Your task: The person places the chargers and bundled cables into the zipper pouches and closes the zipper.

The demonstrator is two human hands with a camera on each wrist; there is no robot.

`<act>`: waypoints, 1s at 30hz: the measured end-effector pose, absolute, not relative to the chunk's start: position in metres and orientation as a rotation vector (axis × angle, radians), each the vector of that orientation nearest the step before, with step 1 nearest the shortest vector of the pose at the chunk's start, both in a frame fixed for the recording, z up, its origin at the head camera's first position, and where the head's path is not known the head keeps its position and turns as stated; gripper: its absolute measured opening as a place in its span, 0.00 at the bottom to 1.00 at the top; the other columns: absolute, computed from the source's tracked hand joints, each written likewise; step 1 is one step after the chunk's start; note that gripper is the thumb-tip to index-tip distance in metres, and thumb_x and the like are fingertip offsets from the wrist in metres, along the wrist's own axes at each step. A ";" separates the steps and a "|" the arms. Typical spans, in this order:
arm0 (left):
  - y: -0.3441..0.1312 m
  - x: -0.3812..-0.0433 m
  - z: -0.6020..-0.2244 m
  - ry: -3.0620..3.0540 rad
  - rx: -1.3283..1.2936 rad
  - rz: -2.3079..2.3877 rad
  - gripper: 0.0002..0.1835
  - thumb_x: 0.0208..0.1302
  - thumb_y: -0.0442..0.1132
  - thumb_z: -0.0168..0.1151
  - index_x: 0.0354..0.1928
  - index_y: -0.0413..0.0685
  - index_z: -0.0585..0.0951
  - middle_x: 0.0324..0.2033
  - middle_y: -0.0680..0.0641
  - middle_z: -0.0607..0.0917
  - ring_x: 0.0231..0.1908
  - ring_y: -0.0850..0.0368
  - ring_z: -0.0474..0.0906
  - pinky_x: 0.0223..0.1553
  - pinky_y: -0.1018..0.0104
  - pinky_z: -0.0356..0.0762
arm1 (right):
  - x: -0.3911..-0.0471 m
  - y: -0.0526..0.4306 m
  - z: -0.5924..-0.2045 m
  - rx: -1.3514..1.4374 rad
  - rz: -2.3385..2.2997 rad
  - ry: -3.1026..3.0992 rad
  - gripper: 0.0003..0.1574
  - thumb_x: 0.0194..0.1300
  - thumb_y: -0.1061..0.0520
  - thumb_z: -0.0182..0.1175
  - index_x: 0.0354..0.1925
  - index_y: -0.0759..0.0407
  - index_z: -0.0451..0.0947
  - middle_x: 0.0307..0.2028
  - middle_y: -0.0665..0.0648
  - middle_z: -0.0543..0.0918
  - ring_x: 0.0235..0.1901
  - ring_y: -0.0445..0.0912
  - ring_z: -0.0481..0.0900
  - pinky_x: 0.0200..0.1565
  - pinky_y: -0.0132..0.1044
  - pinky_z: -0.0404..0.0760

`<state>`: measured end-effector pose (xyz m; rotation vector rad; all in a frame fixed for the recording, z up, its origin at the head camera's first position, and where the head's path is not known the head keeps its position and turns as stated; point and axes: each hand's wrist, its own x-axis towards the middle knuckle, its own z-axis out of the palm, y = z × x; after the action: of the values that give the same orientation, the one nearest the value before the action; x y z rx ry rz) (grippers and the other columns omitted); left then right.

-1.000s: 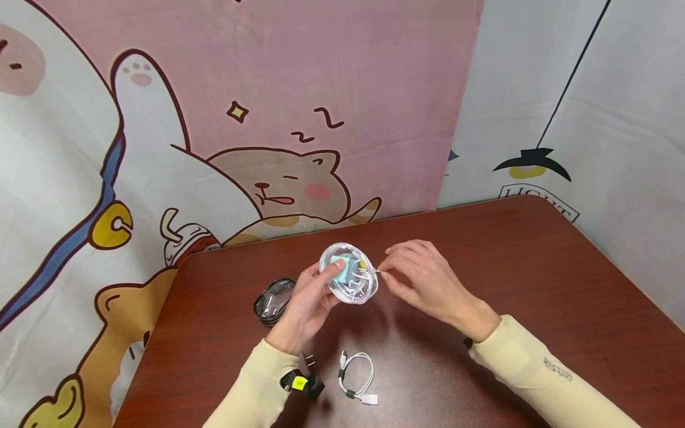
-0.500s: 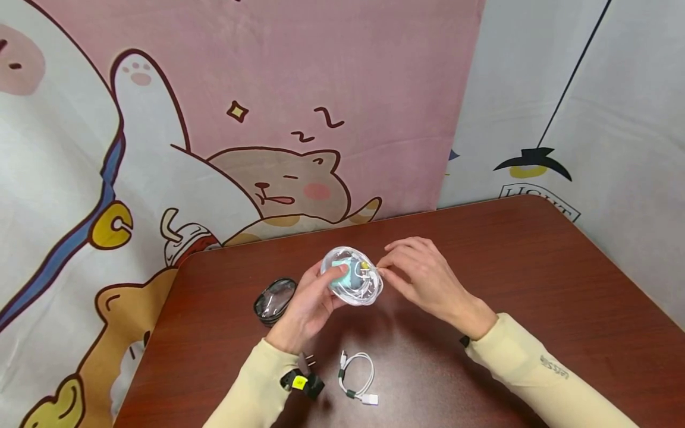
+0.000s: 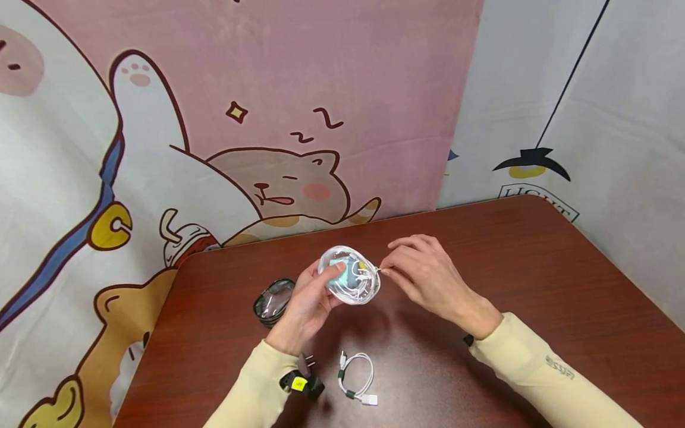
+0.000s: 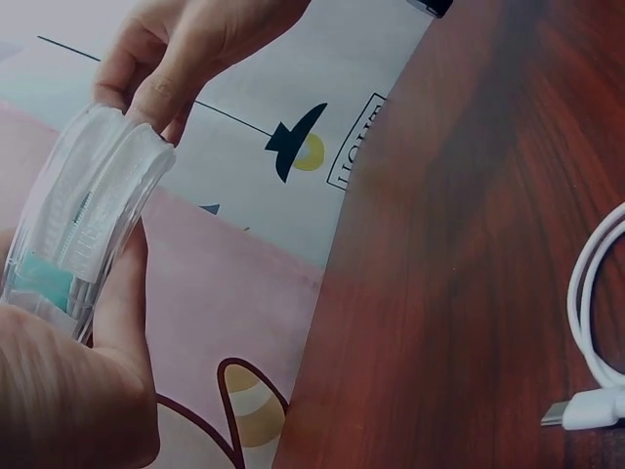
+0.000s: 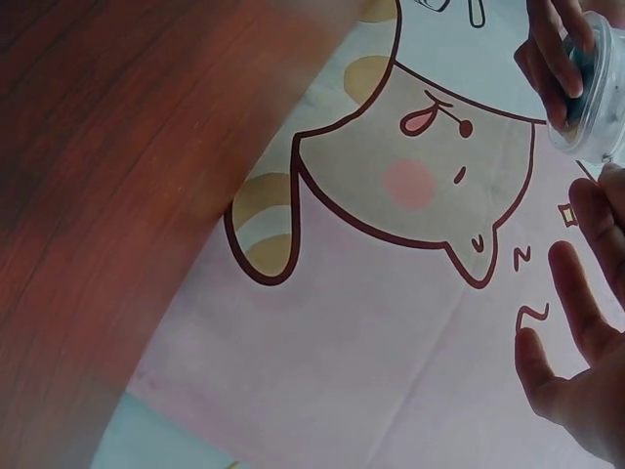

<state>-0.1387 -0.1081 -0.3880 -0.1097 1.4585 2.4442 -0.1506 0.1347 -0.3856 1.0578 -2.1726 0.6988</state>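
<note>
My left hand [image 3: 310, 300] grips a round clear zip case [image 3: 368, 292], thumb pressing on its front. Inside the case show a teal piece [image 3: 335, 273], a small yellow piece and coiled white cords [image 3: 350, 291]. Along the side of the case, in the left wrist view, runs a line of zipper teeth [image 4: 83, 210]. My right hand [image 3: 425, 273] pinches a thin white zipper pull [image 3: 379, 270] at the right rim, its other fingers extended away from the case. Both hands hold the case raised over the table.
On the brown table [image 3: 508, 255] a black zip case with a clear top [image 3: 274, 302] lies left of my left hand. A coiled white USB cable [image 3: 370, 380] with dark ties lies nearer, beside a two-pronged plug [image 3: 306, 360] partly hidden by the left wrist. Printed cloth hangs behind.
The clear case shifted slightly right, then back left. My right hand stays at the rim pinching the pull and has moved slightly to the right. Things on the table are unmoved.
</note>
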 end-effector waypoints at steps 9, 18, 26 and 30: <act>-0.108 -0.142 -0.388 1.452 -0.148 2.483 0.22 0.72 0.33 0.58 0.65 0.34 0.68 0.38 0.48 0.88 0.37 0.57 0.88 0.35 0.63 0.87 | -0.149 0.136 -0.386 1.082 0.670 -2.173 0.05 0.72 0.52 0.64 0.40 0.51 0.84 0.38 0.46 0.87 0.55 0.52 0.81 0.57 0.58 0.71; -0.107 -0.144 -0.389 1.453 -0.170 2.522 0.22 0.73 0.33 0.58 0.64 0.33 0.69 0.38 0.48 0.88 0.37 0.57 0.88 0.35 0.63 0.87 | -0.146 0.137 -0.389 1.100 0.655 -2.163 0.04 0.72 0.53 0.65 0.39 0.51 0.84 0.37 0.45 0.87 0.54 0.52 0.82 0.55 0.58 0.72; -0.104 -0.143 -0.389 1.416 -0.196 2.582 0.21 0.72 0.34 0.59 0.64 0.35 0.70 0.40 0.47 0.88 0.39 0.56 0.88 0.37 0.63 0.87 | -0.143 0.135 -0.387 1.103 0.655 -2.183 0.03 0.70 0.55 0.66 0.40 0.51 0.85 0.38 0.45 0.87 0.55 0.51 0.81 0.58 0.57 0.71; -0.101 -0.143 -0.388 1.393 -0.214 2.617 0.21 0.73 0.34 0.59 0.64 0.35 0.71 0.41 0.47 0.88 0.40 0.56 0.87 0.39 0.62 0.87 | -0.143 0.135 -0.386 1.104 0.658 -2.186 0.03 0.70 0.55 0.65 0.40 0.51 0.85 0.38 0.46 0.87 0.55 0.51 0.81 0.58 0.56 0.71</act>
<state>-0.1430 -0.1010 -0.3882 -0.2143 1.3934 2.6166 -0.1428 0.1349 -0.3857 1.1044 -2.1862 0.6582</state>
